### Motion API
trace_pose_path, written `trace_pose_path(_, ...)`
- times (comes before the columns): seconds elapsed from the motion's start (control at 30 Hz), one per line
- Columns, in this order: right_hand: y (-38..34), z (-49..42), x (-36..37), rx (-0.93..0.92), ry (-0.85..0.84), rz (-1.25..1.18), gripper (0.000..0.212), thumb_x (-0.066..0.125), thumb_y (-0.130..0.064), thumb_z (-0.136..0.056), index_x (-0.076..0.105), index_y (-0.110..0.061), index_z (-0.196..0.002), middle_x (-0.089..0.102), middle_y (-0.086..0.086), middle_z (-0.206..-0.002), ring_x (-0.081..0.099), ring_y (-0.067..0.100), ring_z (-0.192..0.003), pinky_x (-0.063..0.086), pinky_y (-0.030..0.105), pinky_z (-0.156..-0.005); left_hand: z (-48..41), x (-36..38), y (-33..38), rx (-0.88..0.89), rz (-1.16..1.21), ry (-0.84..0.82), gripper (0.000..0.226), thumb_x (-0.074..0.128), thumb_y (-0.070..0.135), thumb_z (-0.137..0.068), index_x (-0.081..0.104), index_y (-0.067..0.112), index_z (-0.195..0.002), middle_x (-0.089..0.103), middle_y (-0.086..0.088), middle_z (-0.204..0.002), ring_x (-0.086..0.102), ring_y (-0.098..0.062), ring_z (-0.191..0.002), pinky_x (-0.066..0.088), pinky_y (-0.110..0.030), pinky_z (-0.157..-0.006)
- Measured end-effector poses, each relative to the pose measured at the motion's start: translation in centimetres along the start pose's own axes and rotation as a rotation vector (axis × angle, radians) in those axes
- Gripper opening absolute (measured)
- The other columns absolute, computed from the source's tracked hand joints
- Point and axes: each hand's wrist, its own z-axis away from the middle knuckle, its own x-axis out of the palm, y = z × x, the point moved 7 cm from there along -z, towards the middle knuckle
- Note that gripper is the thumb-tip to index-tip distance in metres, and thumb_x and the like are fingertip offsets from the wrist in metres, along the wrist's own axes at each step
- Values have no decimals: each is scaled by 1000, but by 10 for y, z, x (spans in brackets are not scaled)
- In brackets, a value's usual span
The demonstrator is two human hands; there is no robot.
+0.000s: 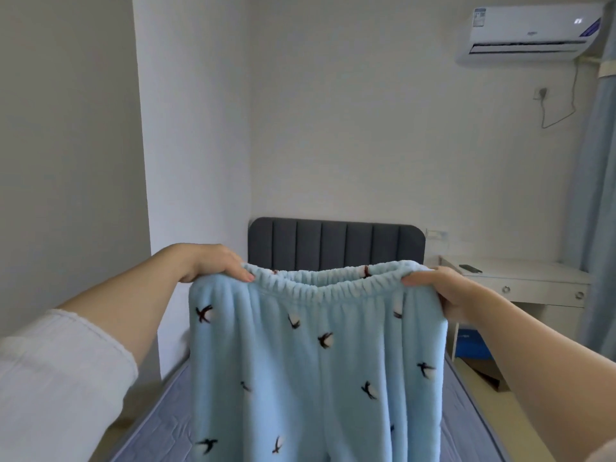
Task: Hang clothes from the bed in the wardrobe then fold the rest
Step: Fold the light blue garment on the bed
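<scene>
A pair of light blue fleece pyjama trousers (pixel 316 368) with small dark bird prints hangs in front of me, held up by its elastic waistband above the bed (pixel 156 425). My left hand (pixel 216 263) grips the waistband's left corner, fingers curled over the fabric. My right hand (pixel 443 291) pinches the waistband's right corner. The legs drop out of view at the bottom. The wardrobe is not in view.
A dark grey padded headboard (pixel 336 243) stands against the far wall. A white desk (pixel 520 281) with a phone (pixel 470 269) on it sits at the right, a blue bag (pixel 470 343) beneath it. An air conditioner (pixel 530 31) and a blue curtain (pixel 596 208) occupy the right side.
</scene>
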Motion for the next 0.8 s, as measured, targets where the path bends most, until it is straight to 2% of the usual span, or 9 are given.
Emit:
trace_pose_path(0.1, 12, 6, -1, 96, -165, -139, 31, 72, -14, -51, 77, -6, -80, 72, 18, -88, 70, 31, -72, 57, 38, -60, -2, 3, -25, -143, 344, -150, 54, 79, 18, -56, 67, -2, -105, 65, -25, -107, 61, -36, -95, 47, -45, -92)
trace_pose_path(0.2, 30, -4, -6, 237, -50, -149, 29, 68, -20, -62, 74, 1, -81, 70, 22, -82, 67, 33, -64, 56, 39, -62, -15, 17, -33, -214, 498, -161, 46, 70, 23, -63, 69, -4, -101, 65, -24, -107, 59, -35, -100, 43, -43, -98)
trace_pose_path(0.3, 58, -18, 9, 409, 147, -75, 20, 60, -15, -79, 62, 3, -86, 68, 20, -71, 61, 31, -62, 51, 36, -65, -28, 52, -33, -272, 427, -1, 25, 56, 17, -82, 68, -1, -69, 66, -18, -77, 60, -28, -69, 44, -32, -77)
trace_pose_path(0.37, 65, -29, 27, 400, 261, -124, 21, 61, -9, -80, 55, 0, -98, 64, 20, -89, 59, 32, -76, 49, 40, -73, -41, 75, -24, -262, 339, 131, 23, 54, 10, -87, 61, 2, -66, 59, -18, -77, 53, -24, -71, 40, -31, -70)
trace_pose_path(0.43, 61, -39, 43, 314, 320, -131, 22, 62, -5, -80, 52, -3, -99, 59, 18, -93, 56, 32, -80, 48, 42, -77, -47, 105, -11, -292, 396, 128, 20, 52, 10, -90, 56, 3, -72, 57, -17, -77, 52, -22, -68, 41, -29, -64)
trace_pose_path(0.53, 53, -44, 81, 281, 148, -144, 6, 59, -7, -81, 59, -9, -86, 61, 13, -87, 57, 29, -76, 49, 38, -75, -50, 127, 17, -267, 533, 135, 15, 55, 18, -91, 49, 9, -81, 56, -10, -79, 53, -21, -64, 46, -29, -54)
trace_pose_path(0.63, 43, -44, 112, 279, -30, -251, 14, 53, -12, -85, 63, -11, -74, 68, 6, -73, 62, 23, -68, 50, 30, -67, -52, 123, 43, -139, 528, 208, 18, 62, 25, -87, 55, 10, -89, 63, -10, -90, 60, -23, -72, 48, -27, -50)
trace_pose_path(0.7, 33, -43, 118, 254, -40, -342, 21, 51, -21, -90, 67, -7, -90, 71, 8, -85, 65, 23, -77, 51, 33, -73, -49, 117, 55, -78, 517, 198, 14, 61, 23, -85, 59, 9, -86, 64, -8, -80, 60, -19, -67, 48, -25, -50)
trace_pose_path(0.8, 20, -40, 118, 223, -93, -450, 57, 41, -50, -94, 62, 0, -113, 65, 16, -112, 63, 27, -91, 51, 36, -78, -43, 111, 64, -2, 647, 77, 18, 53, 28, -87, 62, 15, -77, 65, -1, -67, 61, -15, -64, 50, -24, -57)
